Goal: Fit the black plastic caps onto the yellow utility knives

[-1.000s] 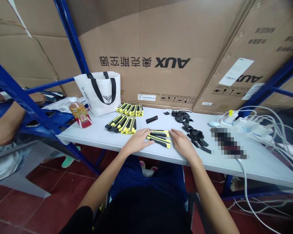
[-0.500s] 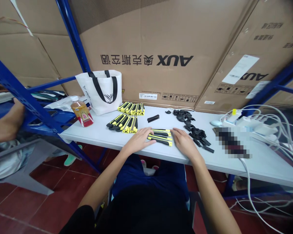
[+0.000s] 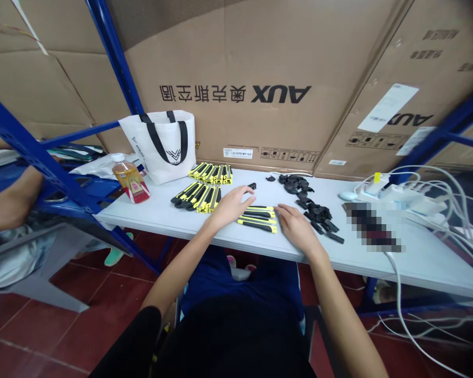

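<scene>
Clock centre taken as the short row of yellow-and-black handles (image 3: 258,227) between the hands, 12 toward the carton (image 3: 236,47). The desk (image 3: 378,268) is narrow and its front edge runs just below the row at 6 o'clock; a drag by a wrist or forearm could send a handle over it. The tall white bag (image 3: 167,149) stands between 10 and 11 o'clock, with the bottle (image 3: 130,181) nearer on its left; a wide leftward sweep could tip the bottle. Two fanned groups lie closer in around 10 o'clock, front fan (image 3: 197,198) and rear fan (image 3: 212,173); a trailing left elbow could skew the front one. Loose black pieces (image 3: 317,212) spread from 1 to 3 o'clock; an outward push of the right hand (image 3: 295,226) could scatter them. Right fingers: extended, nearly flat, tips just beside the row's right ends; contact cannot be told; nothing gripped. Left hand (image 3: 232,205): fingers part-spread, thumb clear of the index, nothing seen held. Its tips are at the small black strip (image 3: 253,186) at 12 o'clock, mostly hidden; touch cannot be told. Judgement: a blind pinch there could skid the strip away.
</scene>
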Tool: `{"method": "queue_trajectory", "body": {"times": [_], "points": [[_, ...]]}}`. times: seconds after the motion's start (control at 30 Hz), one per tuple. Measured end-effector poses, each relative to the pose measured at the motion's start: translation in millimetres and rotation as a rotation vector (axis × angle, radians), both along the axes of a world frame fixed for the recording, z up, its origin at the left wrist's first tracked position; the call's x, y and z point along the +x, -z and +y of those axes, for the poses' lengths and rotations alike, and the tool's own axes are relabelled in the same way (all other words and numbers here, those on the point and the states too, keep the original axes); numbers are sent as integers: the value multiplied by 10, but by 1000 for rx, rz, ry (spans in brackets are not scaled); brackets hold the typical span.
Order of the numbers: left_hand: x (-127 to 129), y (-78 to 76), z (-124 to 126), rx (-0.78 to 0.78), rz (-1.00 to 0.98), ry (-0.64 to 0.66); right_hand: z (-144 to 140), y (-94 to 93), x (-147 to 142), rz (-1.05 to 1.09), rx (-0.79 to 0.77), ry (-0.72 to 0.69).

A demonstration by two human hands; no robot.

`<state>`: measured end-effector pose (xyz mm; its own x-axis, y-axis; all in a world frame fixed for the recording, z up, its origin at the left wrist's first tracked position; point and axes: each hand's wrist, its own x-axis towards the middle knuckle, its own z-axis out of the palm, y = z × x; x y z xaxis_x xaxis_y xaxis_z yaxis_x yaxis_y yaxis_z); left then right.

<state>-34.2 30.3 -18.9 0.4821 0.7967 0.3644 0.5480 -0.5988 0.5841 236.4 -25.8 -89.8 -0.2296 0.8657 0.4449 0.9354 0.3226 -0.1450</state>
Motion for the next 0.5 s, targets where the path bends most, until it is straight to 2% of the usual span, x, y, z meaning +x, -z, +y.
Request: {"method": "queue_trajectory", "body": {"times": [0.1,0.17,0.3,0.5], "points": [[260,-111,383,4,386,-146,1,3,-3,-2,14,1],[393,-124,610,-28,465,-217,0,7,-6,4,26,-1],[490,-47,847,-72,506,-294,-5,6,-14,13,34,-10],[421,104,926,-77,444,-295,-7,-5,-14,23,31,-8]]}}
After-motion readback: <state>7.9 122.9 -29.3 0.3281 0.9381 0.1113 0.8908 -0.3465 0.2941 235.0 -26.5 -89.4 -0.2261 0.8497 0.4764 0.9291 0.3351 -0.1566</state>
